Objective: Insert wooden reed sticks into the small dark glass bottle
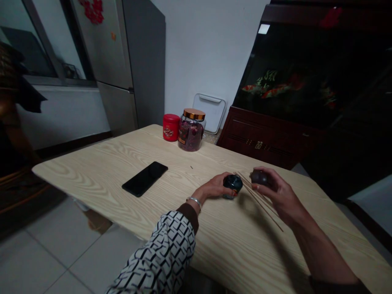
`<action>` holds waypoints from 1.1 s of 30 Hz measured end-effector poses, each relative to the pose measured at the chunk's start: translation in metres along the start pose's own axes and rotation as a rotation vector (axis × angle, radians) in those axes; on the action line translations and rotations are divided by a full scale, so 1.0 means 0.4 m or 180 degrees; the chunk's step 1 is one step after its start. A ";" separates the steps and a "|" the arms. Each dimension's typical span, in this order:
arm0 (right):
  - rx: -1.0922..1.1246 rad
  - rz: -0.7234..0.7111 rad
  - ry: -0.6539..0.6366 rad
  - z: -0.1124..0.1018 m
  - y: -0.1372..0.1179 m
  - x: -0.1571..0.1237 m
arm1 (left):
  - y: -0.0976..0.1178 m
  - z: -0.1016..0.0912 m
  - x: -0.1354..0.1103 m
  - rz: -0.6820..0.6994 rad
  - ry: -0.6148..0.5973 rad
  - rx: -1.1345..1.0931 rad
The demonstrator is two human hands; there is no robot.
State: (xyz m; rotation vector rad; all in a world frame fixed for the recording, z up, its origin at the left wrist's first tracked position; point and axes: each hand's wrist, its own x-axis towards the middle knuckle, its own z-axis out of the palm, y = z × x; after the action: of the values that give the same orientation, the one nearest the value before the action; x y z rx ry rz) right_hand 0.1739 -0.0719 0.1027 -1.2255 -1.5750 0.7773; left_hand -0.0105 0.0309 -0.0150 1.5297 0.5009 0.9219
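My left hand [212, 188] rests on the wooden table [101, 171] and its fingers wrap round a small dark round jar [232, 183] with a red mark low on its side. My right hand [274, 192] hovers just right of the jar and grips a dark rounded object [259, 176], possibly the jar's lid. A bundle of thin sticks [260, 200] lies on the table between and under my hands, running toward the lower right.
A black phone [145, 178] lies flat left of my hands. At the table's far edge stand a red tin [170, 127] and a glass jar with a copper lid [191, 130]. Beyond are a fridge [122, 61], a dark cabinet [263, 139] and a fish tank [306, 73].
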 end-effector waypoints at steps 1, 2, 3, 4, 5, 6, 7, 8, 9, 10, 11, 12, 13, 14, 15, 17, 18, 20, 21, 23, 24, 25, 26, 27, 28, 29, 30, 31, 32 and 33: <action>0.0234 -0.0022 0.0195 0.011 -0.005 0.027 | 0.003 0.001 -0.002 -0.0003 0.0012 0.0009; 0.0436 -0.0053 0.0364 0.028 -0.004 0.052 | 0.005 0.001 -0.003 -0.0003 0.0020 0.0023; 0.0624 -0.0069 0.0488 0.048 0.002 0.077 | 0.008 0.002 -0.005 -0.0001 0.0027 0.0050; 0.0802 -0.0059 0.0570 0.068 0.012 0.098 | 0.011 0.002 -0.006 -0.0002 0.0034 0.0093; 0.0969 -0.0027 0.0626 0.086 0.026 0.116 | 0.013 0.002 -0.007 -0.0011 0.0045 0.0149; 0.1114 0.0017 0.0659 0.102 0.042 0.131 | 0.014 0.002 -0.007 -0.0027 0.0054 0.0208; 0.1219 0.0057 0.0665 0.113 0.059 0.141 | 0.014 0.002 -0.007 -0.0054 0.0064 0.0268; 0.1272 0.0078 0.0646 0.120 0.076 0.147 | 0.014 0.001 -0.006 -0.0084 0.0072 0.0326; 0.1267 0.0073 0.0603 0.122 0.091 0.150 | 0.013 0.000 -0.005 -0.0106 0.0076 0.0364; 0.1216 0.0047 0.0554 0.122 0.104 0.149 | 0.012 -0.001 -0.005 -0.0111 0.0067 0.0371; 0.1134 0.0011 0.0504 0.119 0.115 0.145 | 0.009 -0.002 -0.004 -0.0103 0.0047 0.0359; 0.1042 -0.0022 0.0463 0.115 0.124 0.139 | 0.007 -0.002 -0.003 -0.0086 0.0023 0.0329; 0.0951 -0.0052 0.0451 0.110 0.130 0.132 | 0.004 -0.003 -0.002 -0.0066 0.0003 0.0283; 0.0867 -0.0071 0.0452 0.105 0.134 0.124 | 0.001 -0.003 -0.002 -0.0046 -0.0009 0.0227; 0.0791 -0.0075 0.0441 0.101 0.137 0.116 | -0.002 -0.003 -0.001 -0.0032 -0.0013 0.0169; 0.0636 -0.0074 0.0353 0.092 0.137 0.101 | -0.007 -0.002 0.000 -0.0013 -0.0006 0.0077; 0.0534 -0.0095 0.0282 0.087 0.135 0.096 | -0.008 -0.001 0.001 -0.0004 0.0000 0.0042; 0.0187 -0.0190 0.0102 0.073 0.125 0.092 | -0.009 0.000 0.002 0.0022 0.0007 -0.0010; -0.0067 -0.0258 0.0023 0.064 0.118 0.093 | -0.009 0.000 0.002 0.0038 0.0006 -0.0033; -0.0649 -0.0364 -0.0202 0.043 0.101 0.102 | -0.006 0.001 0.002 0.0058 -0.0016 -0.0054; -0.0927 -0.0379 -0.0352 0.032 0.090 0.110 | -0.004 0.001 0.002 0.0056 -0.0033 -0.0049; -0.1165 -0.0373 -0.0509 0.022 0.079 0.118 | -0.003 0.001 0.002 0.0051 -0.0048 -0.0036; -0.1355 -0.0363 -0.0673 0.014 0.068 0.127 | -0.001 0.000 0.001 0.0045 -0.0052 -0.0020; -0.1524 -0.0371 -0.0833 0.009 0.055 0.135 | 0.000 0.000 0.001 0.0036 -0.0044 -0.0002; -0.1703 -0.0407 -0.0961 0.007 0.041 0.142 | 0.001 -0.001 0.001 0.0029 -0.0029 0.0015; -0.1928 -0.0463 -0.1040 0.008 0.026 0.146 | 0.001 -0.001 0.000 0.0021 -0.0015 0.0029; -0.2220 -0.0508 -0.1066 0.013 0.011 0.149 | 0.002 -0.002 -0.001 0.0009 -0.0010 0.0039; -0.2571 -0.0514 -0.1042 0.020 -0.004 0.149 | 0.003 -0.002 -0.001 -0.0006 -0.0016 0.0050; -0.2945 -0.0464 -0.0977 0.029 -0.018 0.147 | 0.004 -0.003 -0.002 -0.0019 -0.0029 0.0066; -0.3278 -0.0367 -0.0888 0.038 -0.029 0.144 | 0.005 -0.003 -0.002 -0.0022 -0.0041 0.0083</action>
State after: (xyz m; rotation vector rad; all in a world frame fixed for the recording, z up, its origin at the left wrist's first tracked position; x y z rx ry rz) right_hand 0.1534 -0.0192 0.1251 -1.7438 -2.3752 -0.0075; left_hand -0.0123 0.0307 -0.0134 1.5555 0.5104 0.9028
